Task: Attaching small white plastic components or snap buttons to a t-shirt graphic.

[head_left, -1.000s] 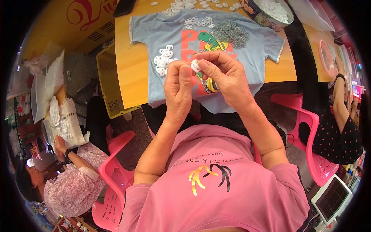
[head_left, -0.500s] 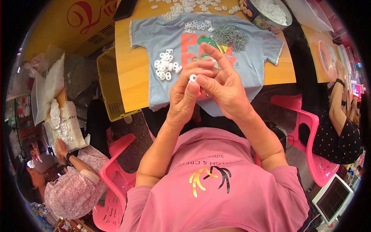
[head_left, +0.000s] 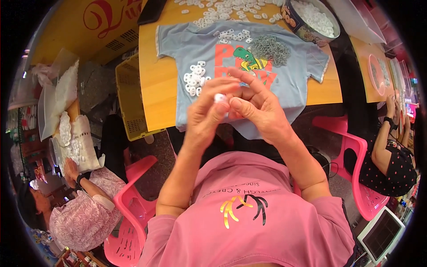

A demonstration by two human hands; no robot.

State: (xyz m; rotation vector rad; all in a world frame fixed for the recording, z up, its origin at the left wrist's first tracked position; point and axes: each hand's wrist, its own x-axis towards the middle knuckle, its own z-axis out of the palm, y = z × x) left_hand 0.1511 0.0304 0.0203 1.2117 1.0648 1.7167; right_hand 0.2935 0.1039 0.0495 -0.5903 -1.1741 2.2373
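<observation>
In front of my chest, my left hand (head_left: 203, 119) pinches a small white plastic piece (head_left: 219, 98) between thumb and fingers; motion smears it slightly. My right hand (head_left: 266, 111) is right beside it, thumb tip close to the piece and pressed toward the fingers, with the index finger raised. What the right fingers hold, if anything, is hidden. Beyond the hands a blue-grey T-shirt (head_left: 187, 40) lies spread on the table. On it rest a heap of white two-holed pieces (head_left: 195, 79), a second white group (head_left: 231, 35) and a pile of small grey metal parts that look like screws (head_left: 269, 50).
More white pieces (head_left: 222, 13) are scattered at the table's (head_left: 153, 98) far side, near a round tin (head_left: 327, 41) full of them. A black phone (head_left: 151, 11) lies far left. A yellow crate (head_left: 129, 98) stands left. Pink chairs (head_left: 133, 213) and co-workers flank me.
The left hand has tilted and moved slightly, turning the white piece so its hole no longer shows. My right index finger has lowered a little. The view has shifted slightly.
</observation>
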